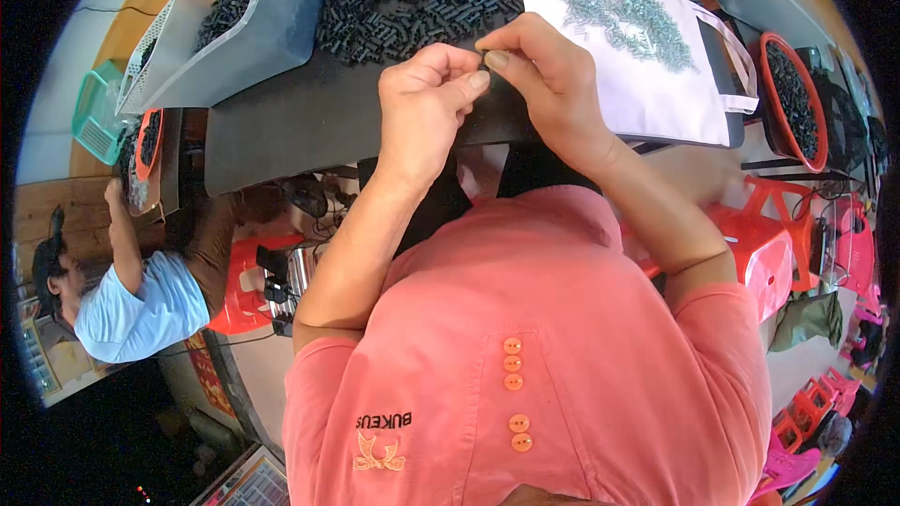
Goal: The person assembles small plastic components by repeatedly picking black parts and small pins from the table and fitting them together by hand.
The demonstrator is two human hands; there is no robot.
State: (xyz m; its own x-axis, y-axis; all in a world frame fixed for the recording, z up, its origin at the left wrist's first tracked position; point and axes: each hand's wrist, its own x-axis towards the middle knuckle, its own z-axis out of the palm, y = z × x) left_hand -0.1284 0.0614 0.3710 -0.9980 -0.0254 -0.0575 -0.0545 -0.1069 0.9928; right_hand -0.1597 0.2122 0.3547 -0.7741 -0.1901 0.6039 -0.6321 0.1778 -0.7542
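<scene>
My left hand [422, 108] and my right hand [558, 80] meet fingertip to fingertip above the near edge of the dark table. Both are closed in a pinch around a small dark piece [484, 62], mostly hidden by the fingers. Just beyond them lies a broad heap of short black tube-like parts [422, 14]. To the right of my right hand, a pale fabric tote bag [600, 98] lies flat, with a loose pile of small clear, greenish pieces [633, 23] on it.
A translucent plastic bin [253, 52] holding black parts stands at the left. A red-rimmed basin [816, 145] of black parts is at the right. Green baskets [94, 122] and a seated person in a light blue shirt [141, 309] are farther left. Red stools [759, 258] stand at right.
</scene>
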